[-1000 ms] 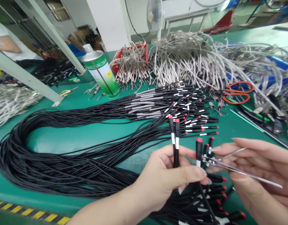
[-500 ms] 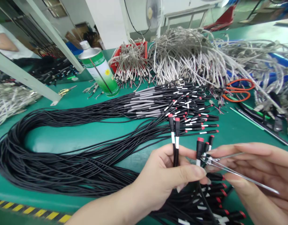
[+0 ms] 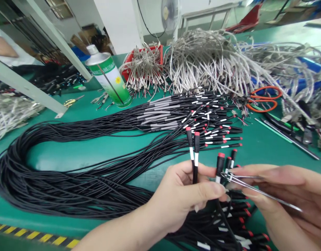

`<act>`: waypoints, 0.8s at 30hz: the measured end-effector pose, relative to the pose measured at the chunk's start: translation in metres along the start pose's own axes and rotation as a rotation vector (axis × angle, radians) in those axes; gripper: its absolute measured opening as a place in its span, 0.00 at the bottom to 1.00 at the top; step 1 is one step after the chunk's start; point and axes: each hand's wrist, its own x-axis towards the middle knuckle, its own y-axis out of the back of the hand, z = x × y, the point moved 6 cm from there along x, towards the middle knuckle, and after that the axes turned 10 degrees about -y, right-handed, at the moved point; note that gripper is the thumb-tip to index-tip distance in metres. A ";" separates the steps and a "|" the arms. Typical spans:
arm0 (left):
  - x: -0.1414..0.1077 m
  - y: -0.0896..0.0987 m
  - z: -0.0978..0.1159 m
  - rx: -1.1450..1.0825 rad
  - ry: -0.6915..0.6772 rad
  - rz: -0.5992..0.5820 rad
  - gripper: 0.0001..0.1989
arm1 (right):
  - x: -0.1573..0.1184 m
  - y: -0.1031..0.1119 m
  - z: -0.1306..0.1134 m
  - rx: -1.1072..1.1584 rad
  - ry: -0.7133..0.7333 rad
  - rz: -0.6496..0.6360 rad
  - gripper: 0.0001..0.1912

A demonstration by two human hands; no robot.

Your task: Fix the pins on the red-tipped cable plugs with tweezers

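Note:
My left hand (image 3: pixel 186 191) is closed on black cables. Two of them, with red-tipped connectors (image 3: pixel 193 139) and white labels, stick up between its fingers. Thumb and forefinger pinch a thicker black cable connector (image 3: pixel 220 164) with a red end and white label. In my right hand (image 3: pixel 278 191) is a thin metal tool (image 3: pixel 267 197) that looks like tweezers, its slim arms spread apart. Its tip meets the pinched cable just under the connector body; whether it grips anything there I cannot tell. Other red-tipped connectors (image 3: pixel 233 153) stand right behind.
A looped bundle of black cables (image 3: pixel 66 188) covers much of the green bench. Behind it stand a green-and-white can (image 3: pixel 110 82), a red bin (image 3: pixel 160 57) of wires and piled grey cables (image 3: pixel 202 55). Orange-handled scissors (image 3: pixel 265 99) lie right. A person's arm (image 3: pixel 5 47) shows far left.
The metal tool and right hand have shifted slightly left, and the tool's tip sits closer against the pinched cable. The left hand keeps its hold.

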 end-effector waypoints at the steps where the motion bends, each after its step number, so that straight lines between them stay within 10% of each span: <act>1: 0.000 0.000 0.000 0.005 0.001 -0.011 0.12 | 0.000 0.000 0.000 0.011 -0.017 0.010 0.16; 8: -0.001 -0.006 0.004 -0.037 -0.112 -0.161 0.12 | 0.002 0.006 0.000 0.050 -0.197 0.189 0.20; 24: -0.001 -0.004 0.000 -0.075 -0.029 -0.156 0.11 | -0.001 -0.011 -0.010 0.140 -0.191 0.139 0.16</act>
